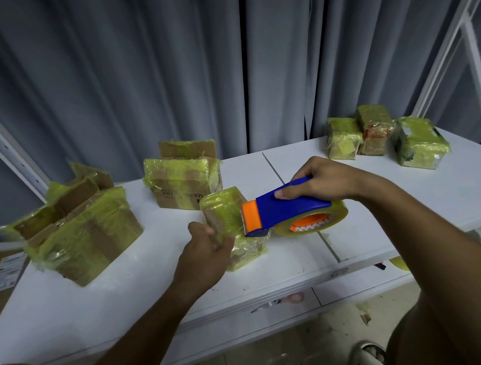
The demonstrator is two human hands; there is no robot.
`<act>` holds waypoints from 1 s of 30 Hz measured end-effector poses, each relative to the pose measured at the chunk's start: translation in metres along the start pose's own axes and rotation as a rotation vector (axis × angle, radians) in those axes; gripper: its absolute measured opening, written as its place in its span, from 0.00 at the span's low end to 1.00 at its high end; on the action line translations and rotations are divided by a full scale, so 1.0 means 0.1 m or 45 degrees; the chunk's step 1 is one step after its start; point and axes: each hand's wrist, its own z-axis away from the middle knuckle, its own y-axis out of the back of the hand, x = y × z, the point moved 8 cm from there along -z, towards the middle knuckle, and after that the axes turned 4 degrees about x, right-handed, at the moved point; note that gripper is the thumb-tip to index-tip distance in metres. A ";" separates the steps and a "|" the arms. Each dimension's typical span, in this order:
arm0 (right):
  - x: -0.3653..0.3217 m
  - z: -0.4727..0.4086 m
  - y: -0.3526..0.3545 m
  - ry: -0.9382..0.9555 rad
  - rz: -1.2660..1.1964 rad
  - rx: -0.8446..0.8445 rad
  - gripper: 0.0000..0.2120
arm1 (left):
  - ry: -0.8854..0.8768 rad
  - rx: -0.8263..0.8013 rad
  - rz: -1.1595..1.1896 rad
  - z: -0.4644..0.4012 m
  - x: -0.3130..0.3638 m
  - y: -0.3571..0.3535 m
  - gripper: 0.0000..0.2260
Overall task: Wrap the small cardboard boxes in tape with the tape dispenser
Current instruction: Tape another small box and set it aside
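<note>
A makeshift packing room: tape-wrapped brown cardboard boxes [81,230] crowd the white flat table [292,263] around the grip, white metal shelving uprights [445,49] and grey pleated curtains [146,76] behind.

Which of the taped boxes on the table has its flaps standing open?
The big box at the far left: its cardboard flaps stick up and the inside shows. The printed box behind the left hand also has a raised flap, but less open.

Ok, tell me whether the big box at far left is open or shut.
Open: the big box has its cardboard flaps standing up, taped over.
</note>
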 end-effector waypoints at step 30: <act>0.18 -0.02 -0.05 -0.039 -0.053 0.012 0.19 | -1.026 0.294 -0.346 0.05 0.13 -0.21 0.21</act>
